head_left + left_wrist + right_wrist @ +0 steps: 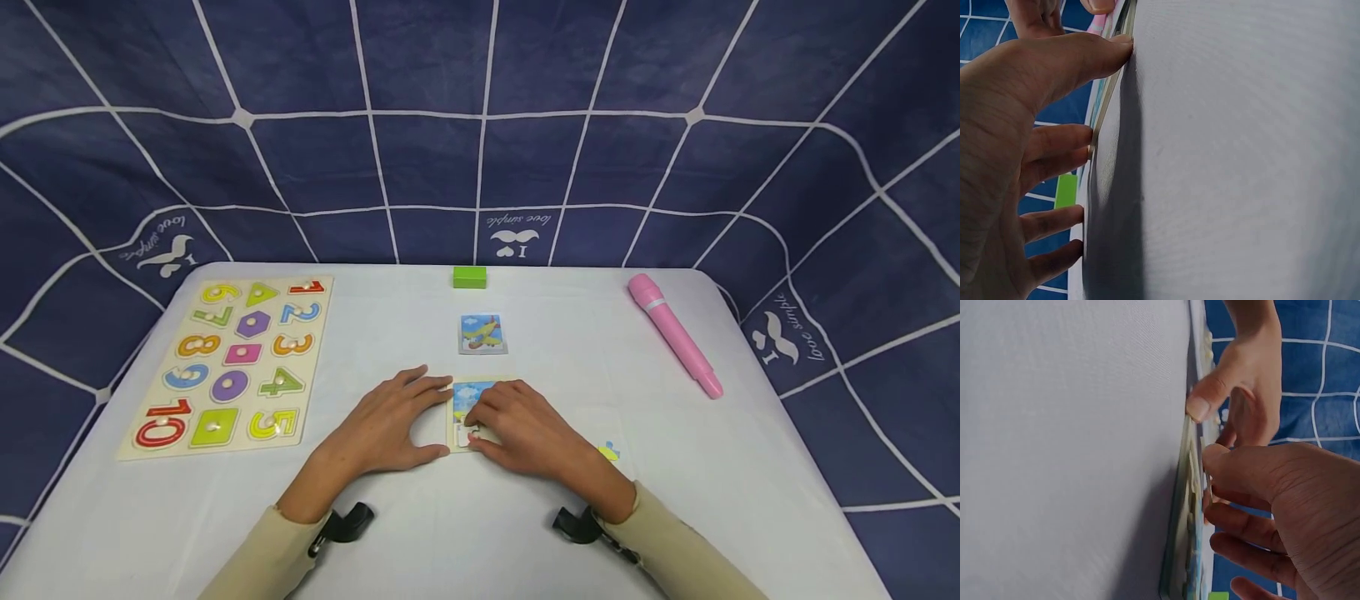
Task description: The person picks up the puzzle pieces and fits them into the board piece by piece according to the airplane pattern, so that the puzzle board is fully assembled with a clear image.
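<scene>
A small picture puzzle board (459, 396) with a pale frame lies flat on the white table, showing blue sky and clouds. My left hand (386, 425) rests at its left edge, thumb and fingers spread and fairly straight, the thumb tip touching the edge in the left wrist view. Over the board, my right hand (525, 429) pinches a thin puzzle piece (467, 434) between thumb and fingers. The right hand hides much of the board. Beyond it lies a small picture card (483, 334) with a yellow aeroplane.
To the left lies a wooden number and shape board (251, 358) with knobbed pieces. A green block (469, 277) sits at the far edge, a pink microphone-shaped toy (675, 333) at the right. Beside my right wrist is a yellow and blue puzzle piece (609, 451).
</scene>
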`<action>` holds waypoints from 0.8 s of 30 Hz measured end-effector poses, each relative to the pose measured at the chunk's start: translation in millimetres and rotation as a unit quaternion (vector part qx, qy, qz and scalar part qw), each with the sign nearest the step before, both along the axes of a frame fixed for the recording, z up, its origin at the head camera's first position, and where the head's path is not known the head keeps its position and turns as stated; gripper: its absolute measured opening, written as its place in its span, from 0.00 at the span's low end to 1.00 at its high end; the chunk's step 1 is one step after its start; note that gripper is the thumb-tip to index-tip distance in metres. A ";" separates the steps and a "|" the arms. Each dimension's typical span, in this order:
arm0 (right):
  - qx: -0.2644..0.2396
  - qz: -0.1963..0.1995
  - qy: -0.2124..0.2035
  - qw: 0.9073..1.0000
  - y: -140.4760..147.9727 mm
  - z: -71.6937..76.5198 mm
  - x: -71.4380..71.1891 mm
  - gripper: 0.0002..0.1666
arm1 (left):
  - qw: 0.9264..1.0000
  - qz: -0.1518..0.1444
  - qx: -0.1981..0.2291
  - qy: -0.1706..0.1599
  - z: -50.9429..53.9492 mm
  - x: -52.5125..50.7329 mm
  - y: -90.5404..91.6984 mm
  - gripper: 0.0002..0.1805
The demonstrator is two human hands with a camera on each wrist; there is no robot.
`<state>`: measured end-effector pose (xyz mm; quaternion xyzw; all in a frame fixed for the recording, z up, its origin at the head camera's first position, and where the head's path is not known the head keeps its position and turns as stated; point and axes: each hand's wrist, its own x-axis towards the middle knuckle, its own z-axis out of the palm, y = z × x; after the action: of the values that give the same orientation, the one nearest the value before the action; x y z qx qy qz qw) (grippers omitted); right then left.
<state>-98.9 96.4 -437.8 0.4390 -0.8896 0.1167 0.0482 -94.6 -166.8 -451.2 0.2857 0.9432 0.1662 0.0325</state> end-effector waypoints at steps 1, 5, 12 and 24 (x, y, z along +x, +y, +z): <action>0.000 -0.001 0.002 1.000 -1.1 -0.7 0.2 0.11 | 1.000 -0.001 0.000 0.002 -0.1 -0.2 -0.1 0.44; 0.003 -0.006 0.007 1.000 -4.4 -4.1 1.0 0.10 | 1.000 -0.005 0.002 0.008 -0.8 -1.0 -0.3 0.44; 0.007 -0.016 0.013 1.000 -7.4 -8.1 2.3 0.09 | 1.000 -0.007 0.002 0.008 -0.6 -0.6 0.0 0.44; 0.002 -0.023 0.011 1.000 -9.5 -9.9 3.1 0.08 | 1.000 -0.002 0.001 0.005 -1.4 0.0 -0.4 0.44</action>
<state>-95.8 86.9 -447.7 0.4195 -0.8992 0.1089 0.0599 -94.6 -167.2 -452.6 0.2882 0.9427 0.1656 0.0281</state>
